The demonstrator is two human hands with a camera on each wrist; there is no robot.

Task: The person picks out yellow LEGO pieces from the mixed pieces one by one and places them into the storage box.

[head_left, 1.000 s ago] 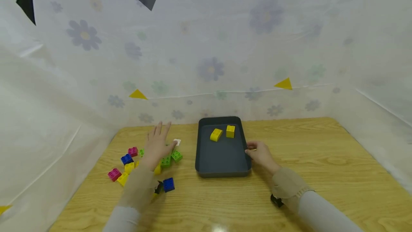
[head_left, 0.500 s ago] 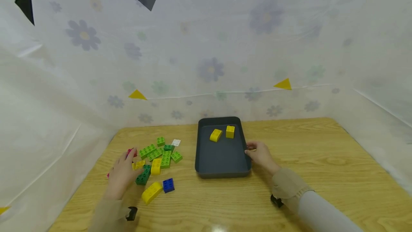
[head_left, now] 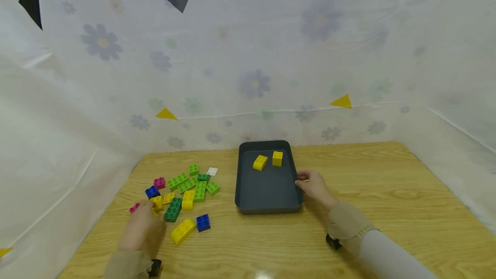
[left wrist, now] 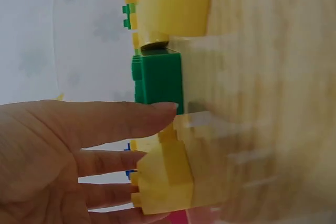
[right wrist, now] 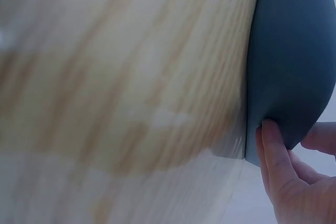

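Observation:
My left hand (head_left: 140, 225) reaches down among the building bricks at the left. In the left wrist view, its extended thumb lies in front of a dark green brick (left wrist: 163, 80). Its fingers (left wrist: 105, 195) reach behind a yellow brick (left wrist: 165, 179); whether they touch it is hidden. A pink brick (head_left: 134, 208) shows just beyond the hand in the head view. My right hand (head_left: 315, 188) pinches the right rim of a dark grey tray (head_left: 269, 195), fingers against its outer wall and thumb at the rim. Two yellow bricks (head_left: 260, 162) lie apart inside the tray.
Several loose bricks, such as light green ones (head_left: 199, 191) and a blue one (head_left: 203, 223), lie between left hand and tray. A small white card (head_left: 212, 171) is behind them. The wooden table (head_left: 372, 175) ends at a flowered curtain (head_left: 253, 85).
My left hand has swept from above the green bricks toward the near left and down to the yellow and pink bricks. The right hand and tray have stayed put.

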